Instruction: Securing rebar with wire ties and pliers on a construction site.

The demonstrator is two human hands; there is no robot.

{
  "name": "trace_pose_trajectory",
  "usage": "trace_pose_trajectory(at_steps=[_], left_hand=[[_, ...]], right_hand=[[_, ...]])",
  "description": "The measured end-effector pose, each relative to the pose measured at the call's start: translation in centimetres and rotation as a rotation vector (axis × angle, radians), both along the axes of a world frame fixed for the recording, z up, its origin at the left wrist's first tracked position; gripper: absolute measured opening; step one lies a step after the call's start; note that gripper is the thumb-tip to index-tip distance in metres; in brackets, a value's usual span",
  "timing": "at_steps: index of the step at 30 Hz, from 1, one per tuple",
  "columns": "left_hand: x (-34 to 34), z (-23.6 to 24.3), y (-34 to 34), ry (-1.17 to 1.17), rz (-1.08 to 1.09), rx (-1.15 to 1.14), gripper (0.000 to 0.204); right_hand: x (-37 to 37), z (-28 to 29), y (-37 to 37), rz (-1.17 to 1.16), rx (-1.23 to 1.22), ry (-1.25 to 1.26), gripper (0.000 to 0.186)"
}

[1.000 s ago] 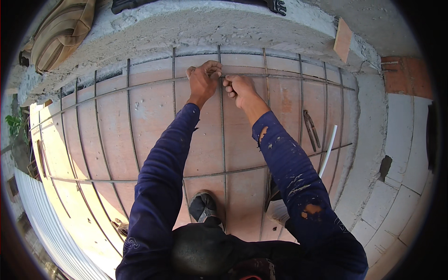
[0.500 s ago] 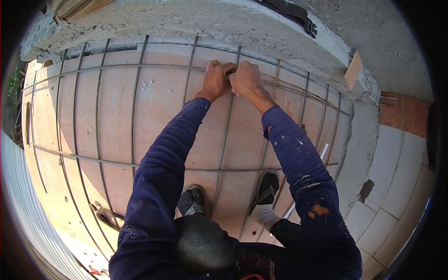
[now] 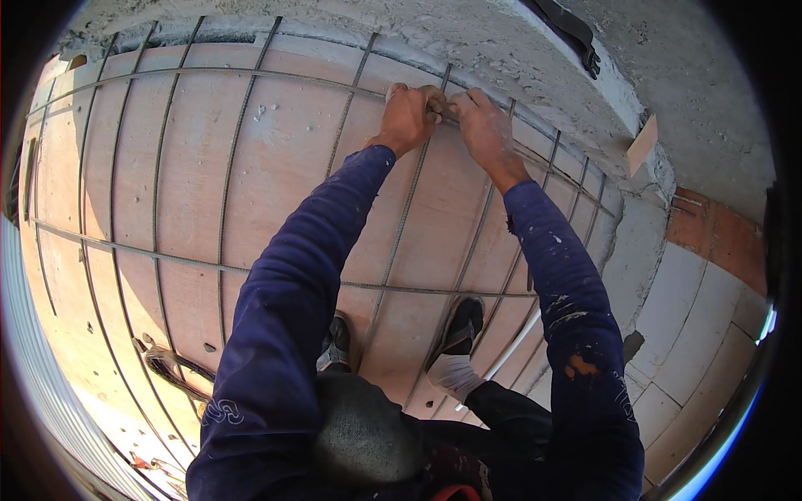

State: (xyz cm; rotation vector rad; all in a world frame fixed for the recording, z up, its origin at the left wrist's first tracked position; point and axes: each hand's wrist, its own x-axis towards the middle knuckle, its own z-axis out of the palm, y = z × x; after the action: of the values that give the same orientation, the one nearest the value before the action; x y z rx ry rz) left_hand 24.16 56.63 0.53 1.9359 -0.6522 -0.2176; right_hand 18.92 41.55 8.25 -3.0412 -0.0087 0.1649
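My left hand [image 3: 409, 118] is closed at a crossing of two steel reinforcing bars, near the far edge of the grid. Close to its right, my right hand [image 3: 486, 132] is also closed, with its fingertips toward the left ones. Whatever lies in the fingers is hidden or too small to name. The long crosswise bar [image 3: 301, 78] runs behind both hands. From beneath them, a lengthwise bar [image 3: 404, 209] comes back toward my feet. A second crosswise bar [image 3: 418, 290] lies nearer to me. Pale reddish boards [image 3: 284, 175] lie under the grid.
A rough concrete ledge [image 3: 418, 37] borders the far side, with a black buckled strap [image 3: 572, 33] and a thin wooden piece [image 3: 642, 145] on it. Bundled wire [image 3: 174, 367] lies at left. My shoe [image 3: 462, 324] stands between bars, near a white pipe [image 3: 514, 342].
My hands were pressed together at the bar crossing; now a small gap shows between them, the right one having moved rightward. The whole view has shifted and turned slightly.
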Motion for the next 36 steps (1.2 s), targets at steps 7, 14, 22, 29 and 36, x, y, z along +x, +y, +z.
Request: trace_pose_trajectory(at_steps=[7,14,22,29,36], left_hand=[[0.3,-2.2,2.3,0.177,0.043,-0.113,0.019],[-0.3,0.1,-0.2,-0.061,0.065,0.046,0.019],[-0.2,-1.2,0.0,-0.057,0.064,-0.017,0.018],[-0.2,-0.3,1.2,-0.047,0.038,-0.010,0.018],[0.2,-0.9,0.1,-0.095,-0.034,0.031,0.022]], right_hand=[[-0.8,-0.9,2.7,0.331,-0.167,-0.209,0.023],[1.3,0.3,-2.7,0.709,-0.398,-0.059,0.031],[0.6,-1.6,-1.1,0.603,-0.437,0.088,0.021],[1.1,-1.1,3.3,0.037,-0.224,0.250,0.019],[2.2,-0.4,0.9,-0.523,0.508,0.482,0.039]])
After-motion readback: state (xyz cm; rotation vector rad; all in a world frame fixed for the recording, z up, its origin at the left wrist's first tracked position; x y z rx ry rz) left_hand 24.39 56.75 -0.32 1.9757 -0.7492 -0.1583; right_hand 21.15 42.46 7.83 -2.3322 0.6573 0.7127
